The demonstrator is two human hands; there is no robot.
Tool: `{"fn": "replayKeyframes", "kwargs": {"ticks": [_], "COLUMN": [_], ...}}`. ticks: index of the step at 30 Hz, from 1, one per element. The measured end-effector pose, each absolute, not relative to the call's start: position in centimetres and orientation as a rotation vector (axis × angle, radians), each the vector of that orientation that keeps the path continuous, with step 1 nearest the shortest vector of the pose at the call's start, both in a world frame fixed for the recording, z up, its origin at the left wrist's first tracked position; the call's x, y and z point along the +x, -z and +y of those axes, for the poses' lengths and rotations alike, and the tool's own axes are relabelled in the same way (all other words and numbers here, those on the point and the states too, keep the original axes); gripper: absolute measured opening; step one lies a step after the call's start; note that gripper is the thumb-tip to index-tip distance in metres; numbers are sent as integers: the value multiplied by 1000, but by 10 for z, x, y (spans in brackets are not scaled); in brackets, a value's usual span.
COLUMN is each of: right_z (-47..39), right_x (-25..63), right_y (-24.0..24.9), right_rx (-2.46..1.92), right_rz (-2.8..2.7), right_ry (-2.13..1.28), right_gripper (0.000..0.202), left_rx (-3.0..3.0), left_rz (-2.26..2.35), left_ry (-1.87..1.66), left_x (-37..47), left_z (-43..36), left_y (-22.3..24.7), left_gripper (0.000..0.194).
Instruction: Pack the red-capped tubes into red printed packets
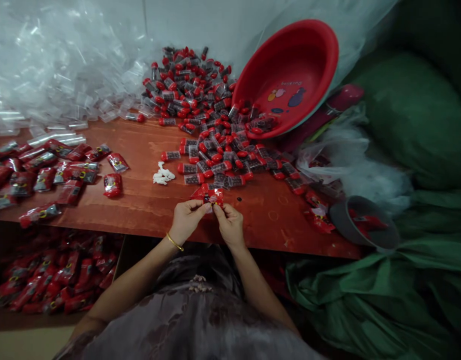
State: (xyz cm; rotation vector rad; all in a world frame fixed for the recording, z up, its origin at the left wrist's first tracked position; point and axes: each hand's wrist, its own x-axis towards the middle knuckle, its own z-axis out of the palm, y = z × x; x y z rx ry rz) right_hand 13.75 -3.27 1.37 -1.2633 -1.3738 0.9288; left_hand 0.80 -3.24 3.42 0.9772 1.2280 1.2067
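Note:
A small red printed plastic wrapper (pixel 211 195) is pinched between both hands at the front of the table. My left hand (pixel 188 220), with a gold bangle at the wrist, grips its left side between thumb and fingers. On its right side, my right hand (pixel 229 222) pinches in the same way. Whether anything is inside the wrapper I cannot tell. Just beyond lie many clear tubes with red caps and dark contents (pixel 226 180). A white crumpled lump (pixel 163 173) rests left of the hands.
Filled red packets (pixel 71 172) lie on the left, with more in a box (pixel 120 257) below the table edge (pixel 151 227). Clear empty tubes (pixel 65 65) are heaped behind. A red basin (pixel 286 70) leans at the back; a grey tub (pixel 365 225) stands right, near green cloth (pixel 384 300).

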Motion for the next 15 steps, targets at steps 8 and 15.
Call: {"fn": "replayKeyframes", "kwargs": {"ticks": [8,15], "right_z": [-33,-26], "right_x": [132,130], "right_y": [-10,-8], "right_rx": [-1317,-1231], "right_rz": [-1514,-1673], "right_ry": [-749,-816], "right_gripper": [34,34], "left_rx": [910,646], "left_rz": [1206,1110], "left_ry": [-1218,-1138], "left_x": [9,-4], "left_z": [-33,-30], "left_y": [-32,-37], "left_gripper": [27,40]}}
